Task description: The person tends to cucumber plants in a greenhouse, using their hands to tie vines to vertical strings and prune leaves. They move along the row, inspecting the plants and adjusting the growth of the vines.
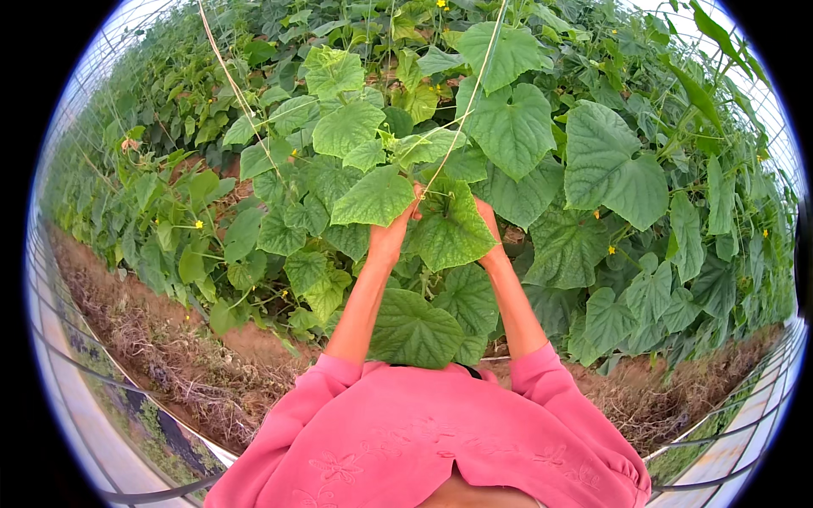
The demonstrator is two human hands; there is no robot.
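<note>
Before me a cucumber plant with broad green leaves climbs beside a pale twine that slants down from above. My left hand is raised at the plant, its fingers curled around the vine where the lower twine meets it. A toothed leaf partly covers that hand. To the right, my right hand reaches in behind a large leaf. Its fingers are hidden there, so what it touches does not show. Below both wrists hangs another wide leaf, close to my pink top.
A second twine comes down at the upper left. Dense cucumber foliage with small yellow flowers fills both sides. Dry plant litter covers the soil near me. Dark curved greenhouse ribs run along the edges.
</note>
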